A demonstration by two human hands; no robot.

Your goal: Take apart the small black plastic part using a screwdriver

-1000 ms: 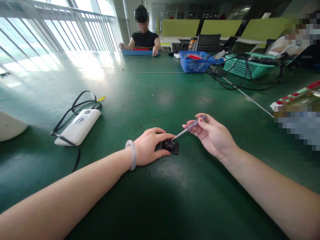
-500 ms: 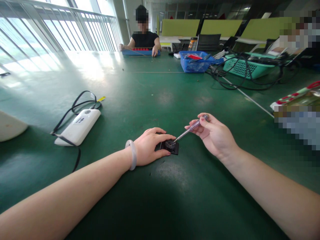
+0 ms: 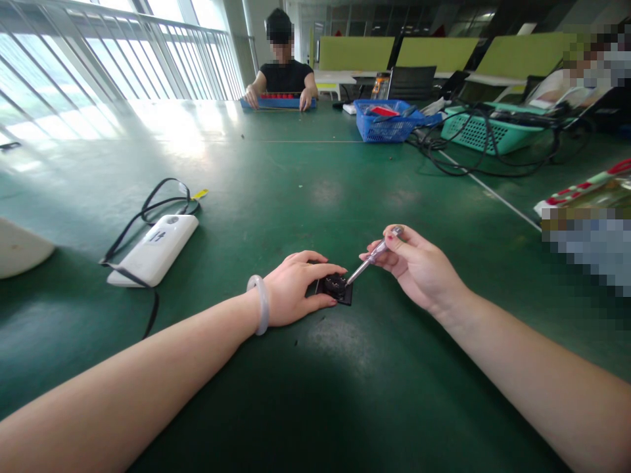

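A small black part with a round raised body on a square base lies on the green table. My left hand, a pale bangle on its wrist, grips the part from the left with thumb and index finger. In my right hand is a slim screwdriver with a clear purplish handle. It slants down to the left, its tip at the right edge of the round body. Whether the tip touches cannot be made out. My left fingers hide the part's left side.
To the left lies a white power bank with a black cable. Farther back stand a blue basket and a green basket amid black cables. A person sits at the far edge behind a blue tray.
The screwdriver's tip has moved slightly right and down along the round body, and its handle has shifted left with my right hand. My left hand stays put. The person's hand across the table moved inward.
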